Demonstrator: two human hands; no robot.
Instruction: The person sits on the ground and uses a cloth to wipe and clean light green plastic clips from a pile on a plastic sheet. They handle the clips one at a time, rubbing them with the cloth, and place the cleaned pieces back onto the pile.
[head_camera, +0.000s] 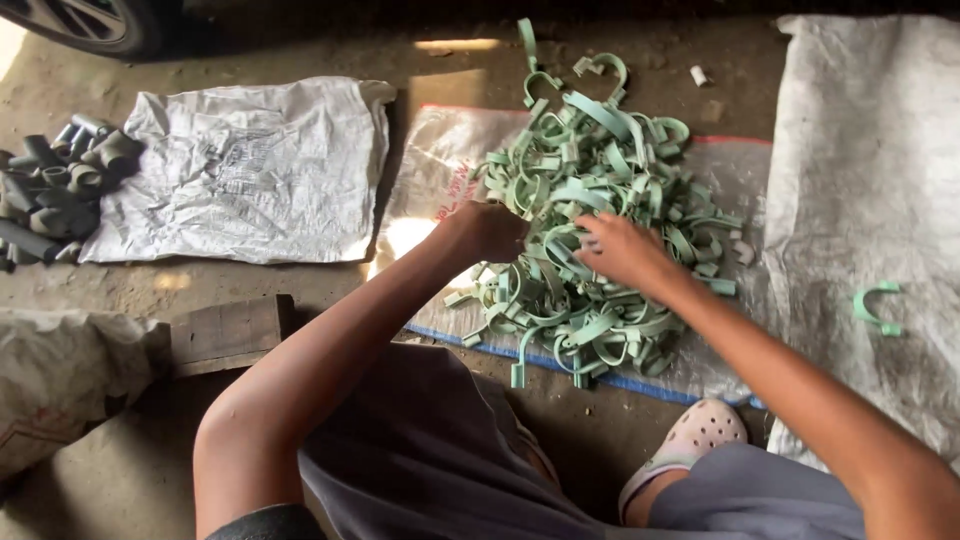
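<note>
Both hands deep in the tangled clip pile, and it looks ready to snag.

Nearest us, a pale shoe (690, 440) sits by the sack's (440, 150) blue edge; just beyond it, the green clips (590, 200) are hooked through one another, so I'd say a tug could drag a whole clump off the sack into the dirt. Left hand (485, 232) is curled closed at the pile's left edge, apparently on a clip, though what's inside is hidden. Right hand (622, 250) lies on top, fingers bent and loosely spread, touching clips; gripping or not, I cannot tell. One stray clip (878, 308) lies well apart on the right; grey pipe pieces (55, 185) lie far left.
</note>
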